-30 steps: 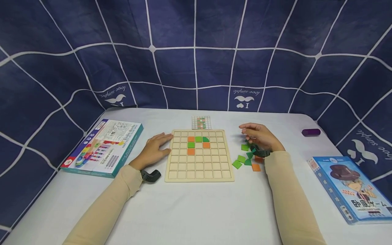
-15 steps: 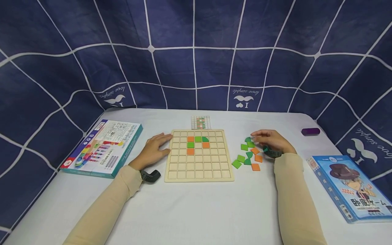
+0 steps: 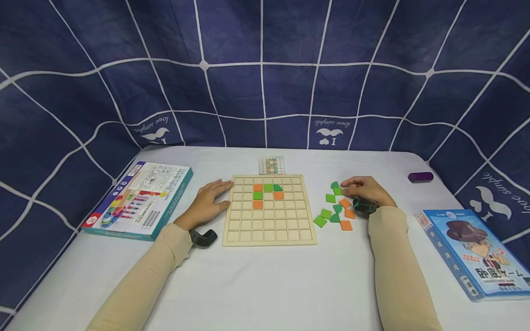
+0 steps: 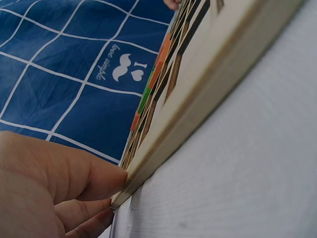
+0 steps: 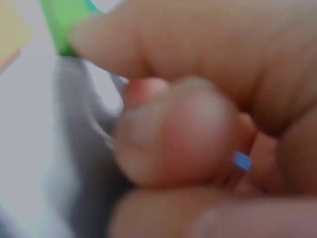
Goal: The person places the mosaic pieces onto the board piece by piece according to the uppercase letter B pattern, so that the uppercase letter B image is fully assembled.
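Observation:
A wooden grid board point(image 3: 269, 236) lies flat on the table, with orange and green tiles in some cells near its far side. My left hand point(image 3: 207, 204) rests at the board's left edge with fingers extended; the thumb point(image 4: 101, 176) touches the edge. To the right of the board, my right hand point(image 3: 366, 189) has curled fingers and pinches a light green square tile point(image 3: 338, 191) at the tabletop. The same green tile point(image 5: 64, 22) shows at the fingertips in the blurred right wrist view. Around it lie dark green quarter-round tiles point(image 3: 335, 218) and orange tiles point(image 3: 346, 225).
A small pattern card point(image 3: 271, 165) lies beyond the board. One game box point(image 3: 138, 197) is at the left, a blue game box point(image 3: 476, 253) at the right. A purple cylinder point(image 3: 420, 177) lies at the far right. A dark blue curtain point(image 3: 290, 92) hangs behind the table.
My right hand has moved right and toward me from above the loose tiles, down to the green square tile, which has slid slightly away from me. The left hand stays put.

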Demonstrator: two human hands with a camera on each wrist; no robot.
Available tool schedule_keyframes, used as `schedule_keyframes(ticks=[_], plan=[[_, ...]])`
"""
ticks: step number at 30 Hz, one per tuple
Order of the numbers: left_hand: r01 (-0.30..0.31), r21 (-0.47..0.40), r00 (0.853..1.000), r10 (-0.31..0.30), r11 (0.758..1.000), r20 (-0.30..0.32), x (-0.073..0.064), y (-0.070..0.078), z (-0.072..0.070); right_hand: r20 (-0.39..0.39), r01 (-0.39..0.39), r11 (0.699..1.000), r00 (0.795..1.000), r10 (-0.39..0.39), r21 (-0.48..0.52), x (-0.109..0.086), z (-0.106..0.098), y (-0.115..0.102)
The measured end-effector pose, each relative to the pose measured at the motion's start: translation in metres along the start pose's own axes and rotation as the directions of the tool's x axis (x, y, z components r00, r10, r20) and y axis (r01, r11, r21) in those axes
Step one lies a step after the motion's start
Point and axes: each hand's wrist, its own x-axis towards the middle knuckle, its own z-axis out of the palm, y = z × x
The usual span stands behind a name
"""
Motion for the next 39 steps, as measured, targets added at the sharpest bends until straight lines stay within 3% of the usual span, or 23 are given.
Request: schedule_keyframes(ticks=[6, 14, 31, 39], plan=[[0.008, -0.003, 1.000, -0.008, 1.000, 0.001, -0.0003, -0.0001, 0.0008, -0.066, 0.000, 1.000, 0.998, -0.001, -0.011, 0.0017, 0.0039, -0.0001], [0.017, -0.001, 1.000, -0.017, 1.000, 0.003, -0.0007, 0.0002, 0.0008, -0.024, 0.008, 0.997, 1.000, -0.009, -0.071, 0.0003, 0.0031, -0.0023], [0.005, -0.003, 1.000, -0.005, 1.000, 0.000, -0.0003, -0.0018, 0.0001, -0.008, 0.051, 0.997, 0.999, -0.052, -0.058, 0.0021, 0.0022, -0.0008], [0.007, -0.002, 1.000, -0.007, 1.000, -0.002, 0.0002, -0.0022, 0.0001, 0.000, 0.113, 0.993, 0.994, -0.113, -0.039, 0.0014, 0.0053, -0.0062]])
